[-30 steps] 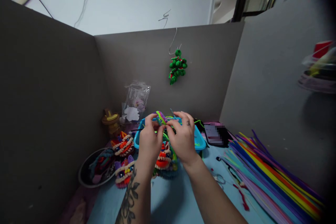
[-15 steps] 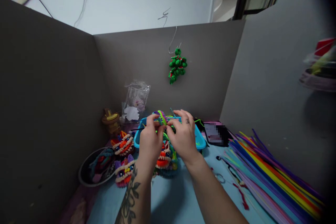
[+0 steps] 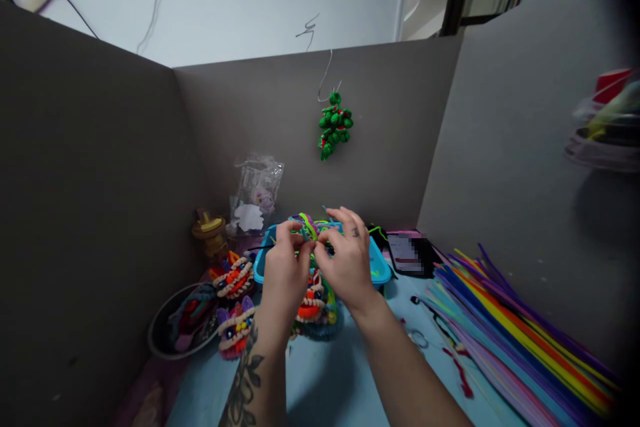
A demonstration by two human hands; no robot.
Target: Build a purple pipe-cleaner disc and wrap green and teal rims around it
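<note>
My left hand [image 3: 287, 265] and my right hand [image 3: 347, 259] meet above a blue plastic basket [image 3: 383, 271]. Thumbs and fingertips of both pinch a small bundle of chenille stems [image 3: 309, 224] in purple, neon yellow-green and teal, which curves up between them. Its lower end is hidden behind the fingers. Just below, partly covered by my left wrist, sits an orange and cream braided figure [image 3: 311, 303]. Two similar braided figures lie left of my left forearm: an orange one [image 3: 234, 277] and one with purple ears [image 3: 236, 330].
Long loose chenille stems [image 3: 520, 320] fan out on the right. Behind them lies a phone [image 3: 410, 255]. A dark bowl [image 3: 163, 340] holds tools on the left, near a lidded brown cup [image 3: 210, 233]. A green ornament [image 3: 335, 127] hangs on the grey partition [image 3: 400, 120].
Both hands keep their pinch in nearly the same place, with slight finger movement at the bundle. The whole view has shifted a little.
</note>
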